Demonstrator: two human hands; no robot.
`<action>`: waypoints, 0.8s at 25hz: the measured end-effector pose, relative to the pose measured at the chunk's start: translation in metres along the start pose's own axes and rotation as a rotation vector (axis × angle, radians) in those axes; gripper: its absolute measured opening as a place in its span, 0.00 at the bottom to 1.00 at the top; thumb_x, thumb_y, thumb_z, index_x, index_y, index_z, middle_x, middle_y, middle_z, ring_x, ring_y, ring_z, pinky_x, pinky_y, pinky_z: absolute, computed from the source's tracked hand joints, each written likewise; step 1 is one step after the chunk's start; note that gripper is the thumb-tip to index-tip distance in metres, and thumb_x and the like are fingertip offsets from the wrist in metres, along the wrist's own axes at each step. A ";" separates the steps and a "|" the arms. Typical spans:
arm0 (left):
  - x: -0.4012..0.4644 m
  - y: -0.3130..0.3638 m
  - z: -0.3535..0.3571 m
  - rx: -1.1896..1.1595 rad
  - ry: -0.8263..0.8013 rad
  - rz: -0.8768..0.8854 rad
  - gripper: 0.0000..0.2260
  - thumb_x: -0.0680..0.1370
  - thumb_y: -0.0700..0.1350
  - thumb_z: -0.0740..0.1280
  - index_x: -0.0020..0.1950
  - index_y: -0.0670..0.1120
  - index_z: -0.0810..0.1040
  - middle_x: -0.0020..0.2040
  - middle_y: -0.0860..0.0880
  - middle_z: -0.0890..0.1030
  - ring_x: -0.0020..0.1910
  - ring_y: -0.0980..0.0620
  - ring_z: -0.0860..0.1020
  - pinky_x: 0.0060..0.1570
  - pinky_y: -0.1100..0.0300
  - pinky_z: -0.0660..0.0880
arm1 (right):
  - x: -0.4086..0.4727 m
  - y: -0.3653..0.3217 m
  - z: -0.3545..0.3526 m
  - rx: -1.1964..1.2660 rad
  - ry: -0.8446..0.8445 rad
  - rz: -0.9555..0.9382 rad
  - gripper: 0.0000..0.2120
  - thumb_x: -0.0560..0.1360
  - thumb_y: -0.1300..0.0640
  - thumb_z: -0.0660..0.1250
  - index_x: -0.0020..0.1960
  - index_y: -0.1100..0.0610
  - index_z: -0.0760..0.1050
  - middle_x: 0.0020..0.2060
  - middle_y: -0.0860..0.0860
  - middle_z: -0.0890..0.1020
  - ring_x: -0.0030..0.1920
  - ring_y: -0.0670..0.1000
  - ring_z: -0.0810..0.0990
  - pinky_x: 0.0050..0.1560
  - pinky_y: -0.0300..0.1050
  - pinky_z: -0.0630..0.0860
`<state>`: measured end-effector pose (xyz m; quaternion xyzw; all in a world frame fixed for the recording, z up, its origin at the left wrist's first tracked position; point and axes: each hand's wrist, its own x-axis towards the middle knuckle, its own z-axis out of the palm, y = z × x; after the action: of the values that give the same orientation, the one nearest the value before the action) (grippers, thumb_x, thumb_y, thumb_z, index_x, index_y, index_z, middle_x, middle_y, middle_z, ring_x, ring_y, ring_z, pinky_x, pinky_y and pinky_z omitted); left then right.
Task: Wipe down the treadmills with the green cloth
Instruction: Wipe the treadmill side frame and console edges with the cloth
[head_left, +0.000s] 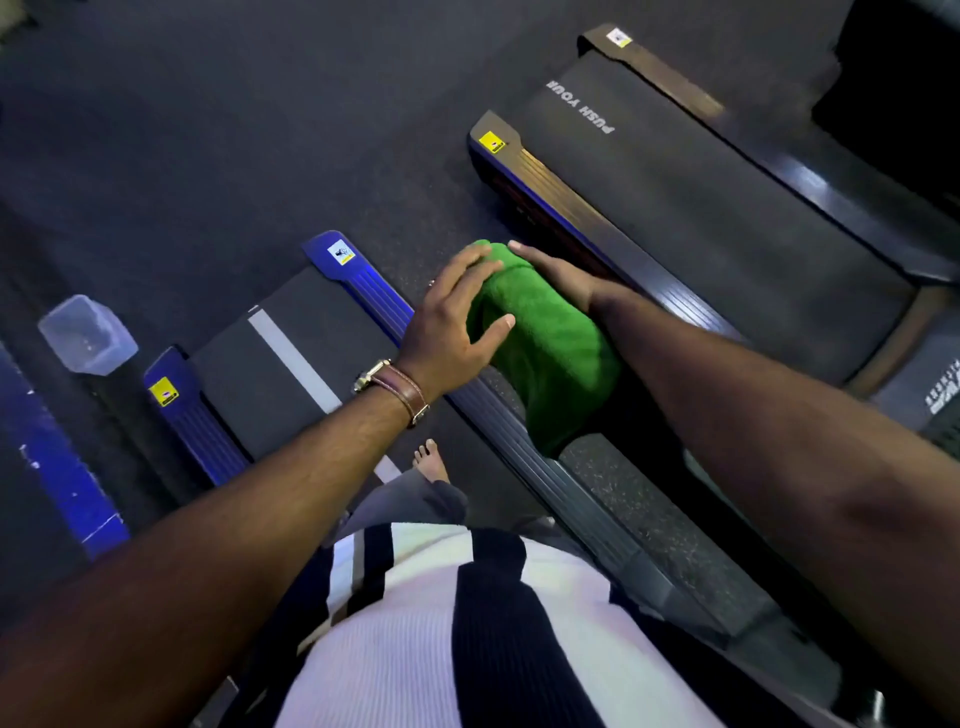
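Green cloth: bunched up between both hands, held in the air over the gap between two treadmills, touching neither deck as far as I can tell.
Left hand: fingers spread and curled over the cloth's near side, thumb pressed into it.
Right hand: laid along the far side, fingers fairly straight (its grip underneath is hidden).
Step in hand: folding, I'd judge; get a flat pad before wiping.
Right treadmill: start at its near side rail, long strokes toward the rear edge.
Left treadmill: the person stands on its belt.
Plastic tub: beside the left treadmill's rear corner, well apart.
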<state>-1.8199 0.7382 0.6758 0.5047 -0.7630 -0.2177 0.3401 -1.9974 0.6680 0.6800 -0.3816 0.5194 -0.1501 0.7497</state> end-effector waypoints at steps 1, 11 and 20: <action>0.002 0.000 0.002 -0.003 -0.004 0.004 0.22 0.74 0.45 0.70 0.65 0.38 0.73 0.68 0.42 0.71 0.70 0.46 0.68 0.70 0.53 0.65 | -0.013 0.005 0.000 -0.024 0.038 0.011 0.20 0.82 0.44 0.56 0.57 0.57 0.79 0.46 0.52 0.86 0.44 0.48 0.85 0.48 0.43 0.78; 0.017 -0.017 0.018 0.126 -0.081 0.170 0.17 0.79 0.49 0.63 0.63 0.39 0.77 0.65 0.42 0.75 0.69 0.41 0.68 0.68 0.48 0.66 | -0.093 0.061 0.003 -1.264 0.558 -0.107 0.30 0.77 0.30 0.46 0.64 0.53 0.65 0.56 0.60 0.80 0.53 0.62 0.79 0.48 0.53 0.73; 0.047 -0.024 0.021 0.118 -0.232 0.350 0.13 0.78 0.41 0.60 0.59 0.40 0.79 0.58 0.44 0.81 0.64 0.45 0.75 0.71 0.48 0.60 | -0.097 0.092 0.048 -1.621 0.818 -0.229 0.29 0.81 0.50 0.53 0.78 0.60 0.52 0.74 0.61 0.62 0.62 0.66 0.72 0.56 0.59 0.71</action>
<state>-1.8326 0.6856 0.6601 0.3552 -0.8844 -0.1670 0.2525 -2.0106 0.8090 0.6853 -0.7573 0.6499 0.0634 -0.0097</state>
